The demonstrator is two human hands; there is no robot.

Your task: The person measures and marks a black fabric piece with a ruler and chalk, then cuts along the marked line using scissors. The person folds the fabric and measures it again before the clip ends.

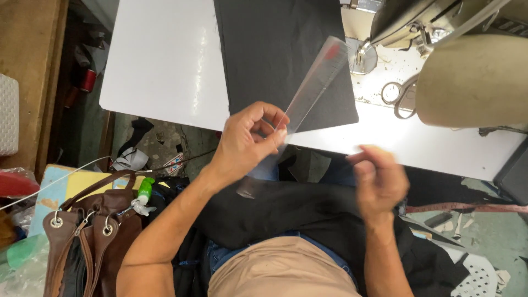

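White flat-topped sewing table [165, 60] – glossy, light glare down its middle. Black rectangular piece of fabric [280, 55] lies flat on it, running from the far edge almost to the near edge. Right of the fabric, silver metal scissors [400, 94] lie on the worn cream machine bed [379, 71], handles toward the near side. Cream sewing machine [473, 71] stands on the table's right end – head overhanging the scissors.

The white table [165, 60] lies bare at upper left. The sewing machine [467, 71] and scissors [399, 96] block the upper right.
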